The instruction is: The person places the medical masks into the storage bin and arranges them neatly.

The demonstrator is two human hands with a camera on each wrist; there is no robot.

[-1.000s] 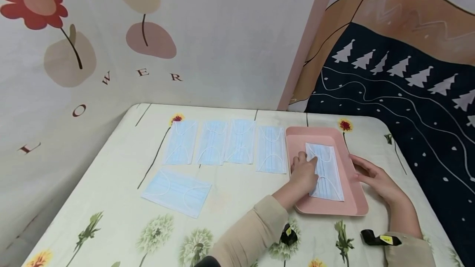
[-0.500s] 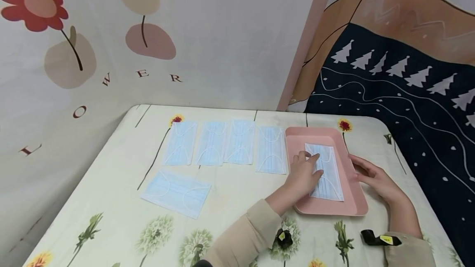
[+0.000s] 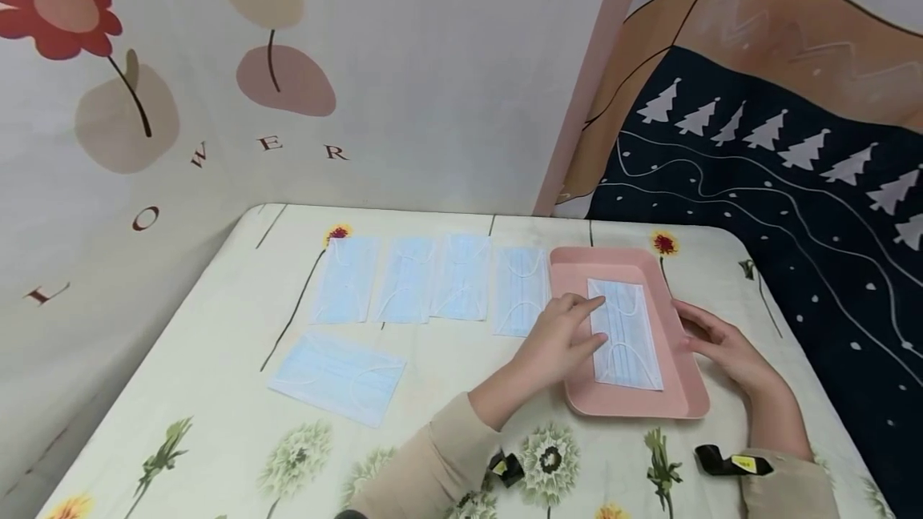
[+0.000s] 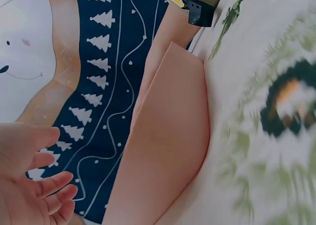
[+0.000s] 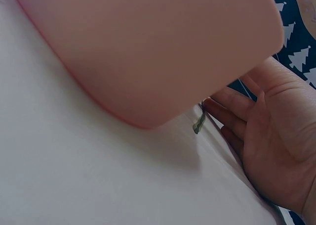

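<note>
A pale blue face mask with white ear loops [image 3: 629, 343] lies lengthwise in a pink tray [image 3: 642, 404]. My left hand [image 3: 558, 335] hovers over the tray's left rim, thumb and fingers spread, holding nothing. The left wrist view shows that hand [image 4: 34, 180] with loosely bent fingers, apart from the tray's outer wall [image 4: 160, 121]. Along the right side of the tray rests my right hand [image 3: 739, 355], its thumb and fingertips touching the outside wall. In the right wrist view the thumb of the right hand [image 5: 281, 131] is partly hidden behind the tray [image 5: 168, 47].
A row of masks [image 3: 461, 275] runs left of the tray, the rightmost [image 3: 521, 291] close to its edge. Another mask [image 3: 339, 375] lies askew nearer the front. Beneath everything spreads a flowered tablecloth [image 3: 216, 391]. Printed curtains [image 3: 433, 86] hang behind the table.
My left hand has come off the mask in the tray and drawn back left to the rim. The right hand and the tray keep their places.
</note>
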